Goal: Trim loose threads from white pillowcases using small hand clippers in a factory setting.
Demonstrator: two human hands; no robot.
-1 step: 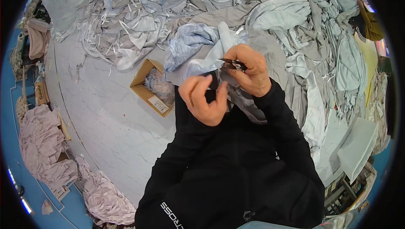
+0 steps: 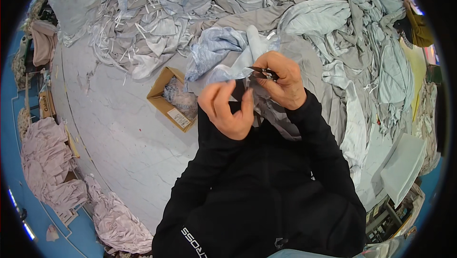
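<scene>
Black thread snips [image 2: 264, 73] are in my right hand [image 2: 282, 79], its fingers wrapped round them, the pointed blades facing left. Just left of them is my left hand [image 2: 227, 109], fingers curved and thumb apart, with nothing visible between them. Under and behind the hands lies a blue-and-white patterned cloth [image 2: 216, 51], bunched up on the table, its near end by the blade tips. Grey cloth [image 2: 276, 115] hangs below my right hand toward my lap. Whether the blades touch any thread or fabric is too small to tell.
A large heap of grey and pale blue fabric [image 2: 247, 1] with white ties covers the table's far side. On the pale marbled table [image 2: 114, 129], left of my hands, stands an open cardboard box [image 2: 159, 87] holding clear plastic. Pinkish fabric [image 2: 47, 163] is piled at far left.
My left hand has shifted slightly left, its thumb and fingers a little farther from the snips. My right hand stays nearly in place.
</scene>
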